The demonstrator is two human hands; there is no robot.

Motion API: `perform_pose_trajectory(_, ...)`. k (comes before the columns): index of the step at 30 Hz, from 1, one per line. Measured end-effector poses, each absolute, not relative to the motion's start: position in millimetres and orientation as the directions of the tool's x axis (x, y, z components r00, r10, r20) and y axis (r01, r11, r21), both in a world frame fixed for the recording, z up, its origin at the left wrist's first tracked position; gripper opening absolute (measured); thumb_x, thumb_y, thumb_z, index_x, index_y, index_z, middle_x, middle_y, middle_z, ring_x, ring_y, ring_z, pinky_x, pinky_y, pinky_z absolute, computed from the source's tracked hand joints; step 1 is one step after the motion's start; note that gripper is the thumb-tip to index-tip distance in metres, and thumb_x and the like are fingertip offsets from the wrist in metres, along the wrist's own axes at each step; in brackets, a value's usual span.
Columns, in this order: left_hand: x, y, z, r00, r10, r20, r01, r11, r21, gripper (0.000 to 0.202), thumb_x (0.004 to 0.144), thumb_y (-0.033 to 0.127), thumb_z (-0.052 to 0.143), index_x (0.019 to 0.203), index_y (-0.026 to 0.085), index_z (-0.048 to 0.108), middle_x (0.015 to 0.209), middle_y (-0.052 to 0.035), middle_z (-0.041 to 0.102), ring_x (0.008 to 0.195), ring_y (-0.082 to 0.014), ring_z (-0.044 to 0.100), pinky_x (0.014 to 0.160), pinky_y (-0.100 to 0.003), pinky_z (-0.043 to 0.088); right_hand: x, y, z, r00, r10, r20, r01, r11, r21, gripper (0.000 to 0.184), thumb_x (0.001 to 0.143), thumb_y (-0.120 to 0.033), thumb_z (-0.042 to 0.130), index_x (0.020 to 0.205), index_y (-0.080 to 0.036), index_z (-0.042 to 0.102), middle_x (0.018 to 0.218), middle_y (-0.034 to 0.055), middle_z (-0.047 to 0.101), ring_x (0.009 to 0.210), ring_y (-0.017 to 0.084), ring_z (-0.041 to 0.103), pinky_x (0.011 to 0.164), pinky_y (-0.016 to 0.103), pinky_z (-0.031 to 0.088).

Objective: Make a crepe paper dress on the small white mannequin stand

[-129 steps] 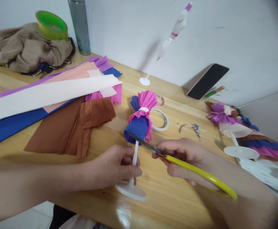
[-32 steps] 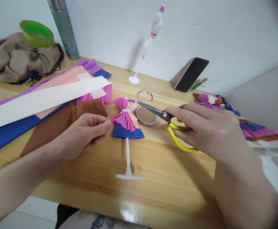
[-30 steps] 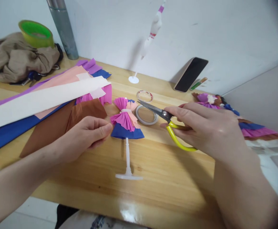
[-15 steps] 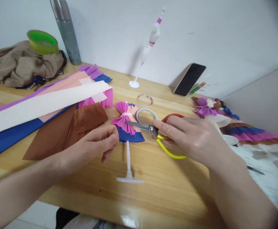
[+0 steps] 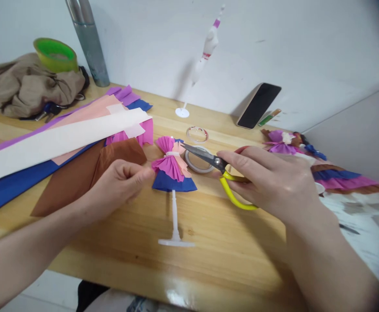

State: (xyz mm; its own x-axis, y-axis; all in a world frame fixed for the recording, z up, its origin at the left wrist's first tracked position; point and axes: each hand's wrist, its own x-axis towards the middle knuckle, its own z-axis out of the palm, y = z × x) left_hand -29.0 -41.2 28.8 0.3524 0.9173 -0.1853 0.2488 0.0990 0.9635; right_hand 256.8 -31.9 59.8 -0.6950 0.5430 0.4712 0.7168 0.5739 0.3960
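Observation:
My right hand (image 5: 257, 177) grips scissors with yellow and red handles (image 5: 238, 197). Their blades look nearly closed and point left, the tips beside a small crepe-paper dress (image 5: 171, 167). Pink, peach and blue layers make up the dress, with a white band round its waist. It sits on a white plastic stand (image 5: 175, 221) with a flat base. Just left of the dress is my left hand (image 5: 121, 182), thumb and fingers pressed together; whatever they may hold is hidden. Behind the blades lies a roll of tape (image 5: 199, 167), partly covered by them.
Crepe-paper strips in white (image 5: 62, 138), brown (image 5: 69, 186) and other colours lie left. A second white stand with a wrapped form (image 5: 210, 43), a clear ring (image 5: 197, 134) and a phone (image 5: 257, 106) are at the back. Finished paper dresses (image 5: 345, 177) lie right.
The scissors have moved up and to the right, their tips off the front of the dress. My left hand has shifted slightly left and up.

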Motion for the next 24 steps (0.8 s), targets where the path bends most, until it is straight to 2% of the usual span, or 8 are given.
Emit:
perform_pose_trajectory(3,-28.1,-39.2,29.8,0.279,0.948,-0.150,0.224,0.088,0.971,0.050,0.094,0.044,0.041,0.050,0.020,0.034,0.049,0.0022,0.036,0.048,-0.0101,0.033,0.049,-0.024,0.029,256.7,-30.3,58.2,-0.680,0.557,0.477,0.731,0.568,0.378,0.025,0.092,-0.023,0.054,0.112,-0.023,0.067,0.081,0.0033,0.071,0.056,0.013,0.058,0.049,0.025,0.036)
perform_pose_trajectory(7,-23.5,-44.0,33.0,0.490,0.867,-0.096,0.234,-0.024,0.972,0.041,0.095,0.043,0.041,0.062,0.019,0.044,0.063,0.0010,0.047,0.062,-0.0118,0.044,0.062,-0.024,0.038,256.5,-28.2,61.7,-0.645,0.495,0.582,0.754,0.535,0.382,0.021,0.087,-0.019,0.060,0.107,-0.018,0.066,0.080,0.0039,0.072,0.057,0.013,0.061,0.047,0.024,0.039)
perform_pose_trajectory(14,-10.3,-53.2,31.0,0.588,0.765,-0.264,0.261,0.130,0.957,0.063,0.084,0.068,0.047,0.048,0.020,0.028,0.046,0.0061,0.022,0.045,-0.0073,0.018,0.044,-0.025,0.016,259.2,-33.1,71.2,-0.487,0.575,0.658,0.851,0.482,0.208,0.022,0.090,-0.025,0.061,0.110,-0.018,0.066,0.083,0.0081,0.072,0.064,0.017,0.065,0.051,0.026,0.046)
perform_pose_trajectory(16,-3.3,-56.6,38.7,0.669,0.722,-0.175,0.209,0.042,0.977,0.059,0.080,0.066,0.057,0.049,0.018,0.043,0.051,0.0029,0.038,0.049,-0.0090,0.034,0.048,-0.023,0.029,259.2,-34.2,71.8,-0.472,0.586,0.659,0.859,0.473,0.195,0.022,0.091,-0.028,0.060,0.110,-0.019,0.067,0.083,0.0082,0.072,0.062,0.017,0.064,0.051,0.027,0.046)
perform_pose_trajectory(18,3.3,-59.8,50.6,0.727,0.686,-0.017,0.126,-0.110,0.986,0.038,0.074,0.055,0.071,0.068,0.019,0.062,0.080,-0.0035,0.061,0.074,-0.0153,0.054,0.066,-0.025,0.043,258.7,-34.7,72.4,-0.467,0.592,0.657,0.862,0.470,0.189,0.023,0.091,-0.031,0.059,0.109,-0.019,0.067,0.080,0.0076,0.071,0.059,0.016,0.062,0.049,0.026,0.044)
perform_pose_trajectory(20,7.3,-60.8,61.4,0.663,0.745,0.071,0.105,-0.187,0.977,0.025,0.073,0.042,0.075,0.078,0.020,0.064,0.093,-0.0043,0.064,0.085,-0.0172,0.057,0.072,-0.026,0.046,258.1,-35.1,73.5,-0.460,0.609,0.646,0.867,0.466,0.178,0.024,0.093,-0.033,0.057,0.109,-0.019,0.068,0.078,0.0071,0.070,0.057,0.016,0.061,0.047,0.026,0.042)
perform_pose_trajectory(21,7.8,-60.0,64.7,0.612,0.786,0.091,0.109,-0.198,0.974,0.020,0.078,0.037,0.071,0.073,0.020,0.062,0.083,-0.0022,0.062,0.075,-0.0146,0.055,0.066,-0.024,0.044,257.9,-35.4,74.3,-0.455,0.620,0.639,0.870,0.462,0.171,0.025,0.093,-0.034,0.055,0.109,-0.020,0.068,0.077,0.0070,0.070,0.058,0.016,0.061,0.047,0.026,0.042)
perform_pose_trajectory(24,4.7,-52.6,63.0,0.475,0.879,0.036,0.194,-0.144,0.970,0.044,0.087,0.040,0.058,0.050,0.019,0.044,0.052,0.0025,0.042,0.052,-0.0103,0.038,0.051,-0.025,0.032,258.2,-36.4,76.2,-0.434,0.642,0.632,0.881,0.448,0.150,0.027,0.095,-0.036,0.052,0.109,-0.020,0.068,0.074,0.0071,0.068,0.058,0.017,0.061,0.047,0.027,0.041)
